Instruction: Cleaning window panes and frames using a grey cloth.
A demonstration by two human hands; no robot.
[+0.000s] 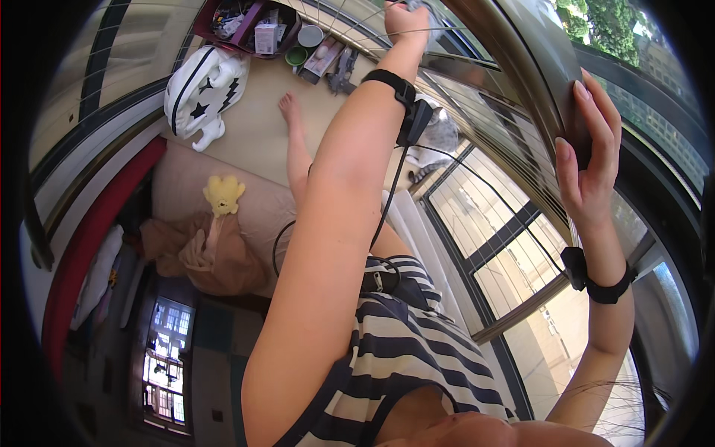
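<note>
My left hand (406, 23) is at the top of the head view, at the end of my outstretched arm, with a bunched grey-blue cloth (429, 25) in it. Thin wires of the window guard (335, 19) run close by the hand, and its fingers are partly cut off by the picture's edge. At the right, my right hand (595, 151) rests around the outer edge of a broad, shiny metal rail (525, 61), thumb and fingers on separate sides of that edge. Each wrist wears a black strap with a small device.
A grey and white cat (438, 134) lies beside the wire guard. Black cables (394, 190) hang near my arms. Beyond are a white bag (195, 100), a toy gun (342, 72), a green cup (296, 55), a purple storage box (246, 28), a yellow plush toy (223, 194) and a brown cloth (223, 257).
</note>
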